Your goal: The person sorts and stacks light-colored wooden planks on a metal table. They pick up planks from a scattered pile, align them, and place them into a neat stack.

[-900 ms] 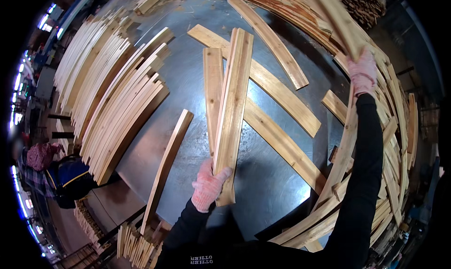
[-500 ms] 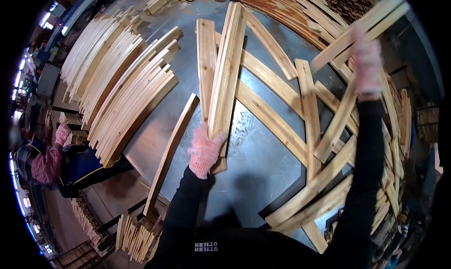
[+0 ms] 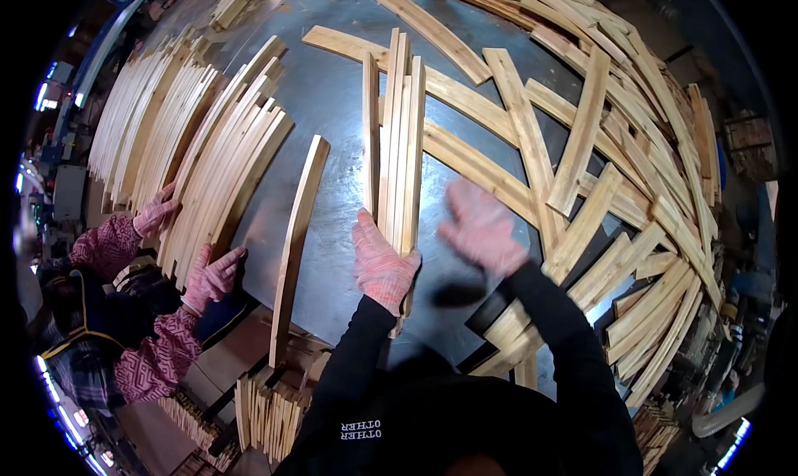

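Left hand: 1, gloved, clasped round the near end of the gathered boards, thumb on the right side, presumably so a single squeeze keeps them together.
Right hand: 1, gloved, blurred, fingers spread, grasping nothing visible; it hangs over the bench, just right of the bundle.
Gathered boards: about 4, on edge in front of the person; overlap leaves the count uncertain. Standing this way, they probably take up less width in the palm.
Lone board: 1, on edge left of the bundle, near end reaching past the bench rim.
Slanting boards: 3, lying flat, spread apart beyond the bundle.
Crossing board: 1, lying over the right ends of 2 slanting boards.
Right-side pile: boards overlapping at many angles, too tangled to count.
Left stack: many boards on edge, too tight to count; packed closely, they likely prop each other.
Co-worker's hands: 2, gloved, at the left stack's near end; whether they grip cannot be told.
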A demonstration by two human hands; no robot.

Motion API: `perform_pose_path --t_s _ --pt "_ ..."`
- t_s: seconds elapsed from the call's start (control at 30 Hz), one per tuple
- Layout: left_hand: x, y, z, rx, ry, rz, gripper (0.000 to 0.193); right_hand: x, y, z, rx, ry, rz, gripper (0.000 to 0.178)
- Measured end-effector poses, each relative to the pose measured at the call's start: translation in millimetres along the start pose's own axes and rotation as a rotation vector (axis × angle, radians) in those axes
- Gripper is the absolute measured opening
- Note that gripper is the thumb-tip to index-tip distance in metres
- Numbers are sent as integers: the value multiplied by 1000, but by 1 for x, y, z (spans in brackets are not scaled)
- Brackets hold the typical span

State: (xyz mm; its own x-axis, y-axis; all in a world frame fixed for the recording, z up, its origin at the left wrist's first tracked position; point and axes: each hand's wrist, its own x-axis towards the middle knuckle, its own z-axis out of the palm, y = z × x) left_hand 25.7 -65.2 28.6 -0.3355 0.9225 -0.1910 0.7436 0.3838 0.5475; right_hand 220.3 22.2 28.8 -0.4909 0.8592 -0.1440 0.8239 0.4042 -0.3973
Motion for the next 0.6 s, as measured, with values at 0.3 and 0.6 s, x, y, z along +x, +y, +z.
perform_pose_path --t_s 0.3,0.6 --pt "-20 -17 -103 -795 -330 1 123 59 112 0 -98 421 286 86" --pt "-32 -42 -92 -636 -101 90 123 149 106 -53 -111 31 505 110"
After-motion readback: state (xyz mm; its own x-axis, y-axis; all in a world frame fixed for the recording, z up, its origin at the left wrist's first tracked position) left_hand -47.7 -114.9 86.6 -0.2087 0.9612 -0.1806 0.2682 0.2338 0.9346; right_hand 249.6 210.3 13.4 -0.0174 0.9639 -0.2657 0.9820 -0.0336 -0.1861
